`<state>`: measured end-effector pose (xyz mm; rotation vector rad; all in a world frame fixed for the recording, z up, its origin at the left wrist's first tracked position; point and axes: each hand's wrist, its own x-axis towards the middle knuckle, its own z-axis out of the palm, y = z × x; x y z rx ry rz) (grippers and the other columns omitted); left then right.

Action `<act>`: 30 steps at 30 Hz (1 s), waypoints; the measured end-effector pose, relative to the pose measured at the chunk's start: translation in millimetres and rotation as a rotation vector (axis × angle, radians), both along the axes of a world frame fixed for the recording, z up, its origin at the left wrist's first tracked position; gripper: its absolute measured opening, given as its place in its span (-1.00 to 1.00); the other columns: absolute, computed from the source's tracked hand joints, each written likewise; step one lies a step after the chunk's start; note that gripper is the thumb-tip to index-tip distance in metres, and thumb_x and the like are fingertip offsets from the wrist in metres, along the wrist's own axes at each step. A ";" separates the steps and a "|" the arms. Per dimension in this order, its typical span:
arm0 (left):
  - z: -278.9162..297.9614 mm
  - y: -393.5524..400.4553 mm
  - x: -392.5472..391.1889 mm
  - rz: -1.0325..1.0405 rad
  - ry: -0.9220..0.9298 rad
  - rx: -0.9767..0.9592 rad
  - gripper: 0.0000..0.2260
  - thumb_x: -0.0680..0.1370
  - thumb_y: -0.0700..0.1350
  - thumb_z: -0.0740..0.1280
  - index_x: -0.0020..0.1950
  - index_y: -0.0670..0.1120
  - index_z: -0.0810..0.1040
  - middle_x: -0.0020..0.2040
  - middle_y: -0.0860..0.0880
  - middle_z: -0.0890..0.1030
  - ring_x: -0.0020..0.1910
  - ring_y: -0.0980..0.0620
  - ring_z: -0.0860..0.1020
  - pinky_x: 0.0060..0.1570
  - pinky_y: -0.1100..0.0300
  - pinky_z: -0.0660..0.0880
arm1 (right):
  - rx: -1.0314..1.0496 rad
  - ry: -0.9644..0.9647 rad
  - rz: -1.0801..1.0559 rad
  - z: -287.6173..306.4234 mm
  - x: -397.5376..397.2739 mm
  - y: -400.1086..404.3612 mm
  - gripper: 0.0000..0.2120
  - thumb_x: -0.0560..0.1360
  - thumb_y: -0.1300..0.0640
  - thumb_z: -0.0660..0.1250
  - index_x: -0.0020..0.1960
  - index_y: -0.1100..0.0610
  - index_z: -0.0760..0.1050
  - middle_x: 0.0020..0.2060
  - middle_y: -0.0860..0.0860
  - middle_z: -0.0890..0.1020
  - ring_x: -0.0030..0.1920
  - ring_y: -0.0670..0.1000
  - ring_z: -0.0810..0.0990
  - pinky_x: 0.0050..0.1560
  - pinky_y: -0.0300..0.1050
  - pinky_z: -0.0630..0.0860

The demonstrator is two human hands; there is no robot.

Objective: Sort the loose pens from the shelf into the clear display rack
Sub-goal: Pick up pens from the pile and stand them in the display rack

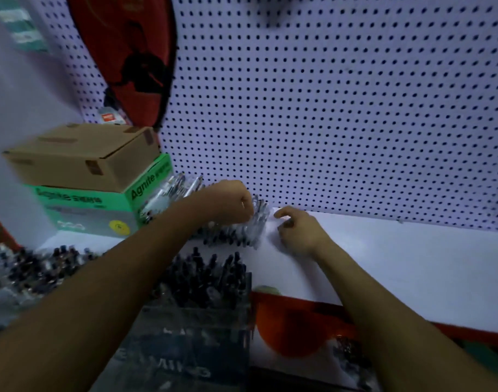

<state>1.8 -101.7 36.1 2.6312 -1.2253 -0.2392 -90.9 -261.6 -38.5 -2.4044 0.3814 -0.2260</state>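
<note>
Where left hand (pixel 228 203) fists into loose pens (pixel 236 230), clear-barrelled, dark-capped, blurred; right hand (pixel 295 230) loosely curled, empty

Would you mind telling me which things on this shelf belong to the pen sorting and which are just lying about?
Belongs to the job:
loose pens piled at the back of the shelf
clear display rack, already holding pens
left hand, fingers curled at the pile
right hand, beside it

Just lying about:
cardboard box
green box under it
red bag on the pegboard
</note>
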 end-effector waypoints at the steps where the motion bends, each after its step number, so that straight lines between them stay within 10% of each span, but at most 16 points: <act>1: -2.5 -7.5 4.6 0.002 -0.019 0.031 -0.88 0.51 -0.23 0.30 -0.18 -0.10 0.60 -0.17 -0.10 0.58 -0.19 -0.05 0.53 0.03 0.00 0.58 | -0.039 -0.005 0.030 -5.0 3.1 -0.7 -0.66 0.59 0.25 0.15 0.32 0.16 0.48 0.18 0.19 0.60 0.15 0.21 0.55 0.09 -0.10 0.42; 21: -32.2 -85.3 7.9 -0.024 -0.160 0.122 -0.85 0.50 -0.15 0.41 0.02 -0.16 0.70 0.02 -0.08 0.67 -0.01 -0.01 0.60 -0.04 0.20 0.49 | -0.171 -0.160 -0.043 -36.1 11.9 -46.2 -0.80 0.59 0.16 0.14 -0.05 0.19 0.51 -0.13 0.13 0.49 -0.17 0.14 0.49 -0.16 0.00 0.47; 30: -53.2 -101.7 -1.5 0.072 -0.200 0.283 -0.66 0.51 0.00 0.38 -0.32 -0.05 0.30 -0.32 0.00 0.38 -0.23 -0.01 0.45 -0.16 0.14 0.45 | -0.115 -0.158 -0.144 -35.5 5.0 -59.2 -0.92 0.48 0.14 0.30 -0.18 0.12 0.49 -0.20 0.09 0.57 -0.23 0.08 0.55 -0.19 -0.06 0.54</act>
